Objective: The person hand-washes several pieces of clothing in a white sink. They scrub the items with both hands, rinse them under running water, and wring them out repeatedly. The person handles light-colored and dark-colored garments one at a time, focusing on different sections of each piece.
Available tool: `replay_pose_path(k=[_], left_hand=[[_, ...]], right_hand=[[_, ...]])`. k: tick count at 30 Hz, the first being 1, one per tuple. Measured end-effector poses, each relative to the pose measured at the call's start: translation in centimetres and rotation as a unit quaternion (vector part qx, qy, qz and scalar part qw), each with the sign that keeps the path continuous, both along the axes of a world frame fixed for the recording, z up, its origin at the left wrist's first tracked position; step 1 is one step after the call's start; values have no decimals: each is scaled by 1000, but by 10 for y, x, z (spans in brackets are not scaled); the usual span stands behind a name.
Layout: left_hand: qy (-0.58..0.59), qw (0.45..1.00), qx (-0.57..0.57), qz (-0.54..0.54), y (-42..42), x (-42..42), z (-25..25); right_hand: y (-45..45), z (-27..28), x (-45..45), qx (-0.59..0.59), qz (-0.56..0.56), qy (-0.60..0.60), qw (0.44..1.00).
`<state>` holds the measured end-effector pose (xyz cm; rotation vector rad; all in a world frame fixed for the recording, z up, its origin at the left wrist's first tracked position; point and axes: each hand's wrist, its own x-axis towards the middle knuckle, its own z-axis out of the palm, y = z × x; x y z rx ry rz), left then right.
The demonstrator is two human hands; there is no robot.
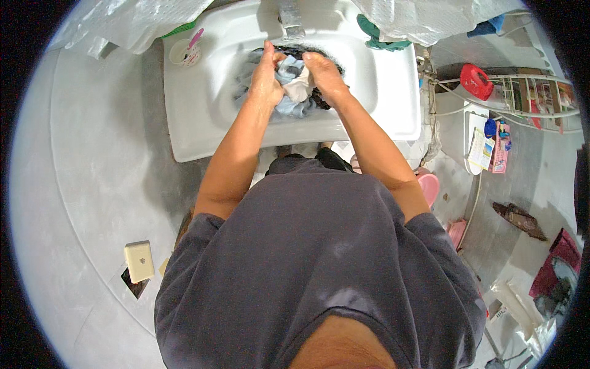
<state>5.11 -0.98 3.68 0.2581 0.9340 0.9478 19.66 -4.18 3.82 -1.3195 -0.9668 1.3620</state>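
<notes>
Both of my hands are over the basin of a white washbasin (pixel 203 133). Between them is a bunched wet cloth (pixel 298 87), white and pale blue, gripped from its two sides. My left hand (pixel 267 78) presses it from the left with the thumb raised. On the other side my right hand (pixel 324 76) has its fingers curled round the cloth, and the fingertips are hidden. Under my hands lie more light blue cloth (pixel 295 108) and dark fabric (pixel 322 99) in the basin, apparently in water. A metal faucet (pixel 291 20) stands at the back of the basin.
On the left rim stands a cup (pixel 184 54) holding a pink-handled toothbrush (pixel 196 38). Green cloth (pixel 385 39) hangs at the back right rim. To the right are a wire rack (pixel 511 99) with a red container (pixel 476 82), a toilet tank (pixel 472 124) and a pink basin (pixel 427 188).
</notes>
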Motion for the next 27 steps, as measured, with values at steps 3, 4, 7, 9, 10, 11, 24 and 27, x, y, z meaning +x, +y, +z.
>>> replay_pose_path(k=[3, 4, 7, 9, 10, 11, 24, 27], left_hand=[[74, 987, 91, -108, -10, -6, 41], [121, 968, 155, -152, -10, -12, 37], [190, 944, 209, -169, -7, -17, 28], [201, 945, 218, -138, -6, -17, 28], [223, 938, 231, -128, -5, -17, 30], [244, 931, 244, -117, -5, -17, 32], [-10, 996, 74, 50, -20, 14, 10], [53, 997, 23, 53, -20, 22, 18]], right_hand=[[-1, 9, 8, -22, 35, 56, 998], [0, 9, 10, -19, 46, 36, 998], [1, 8, 9, -8, 43, 54, 998], [2, 10, 9, -17, 60, 51, 997], [2, 13, 11, -31, 84, 29, 996], [1, 16, 12, -43, 108, 8, 993], [-5, 40, -31, 111, 52, -481, 868], [-1, 20, -15, 131, 18, -457, 880]])
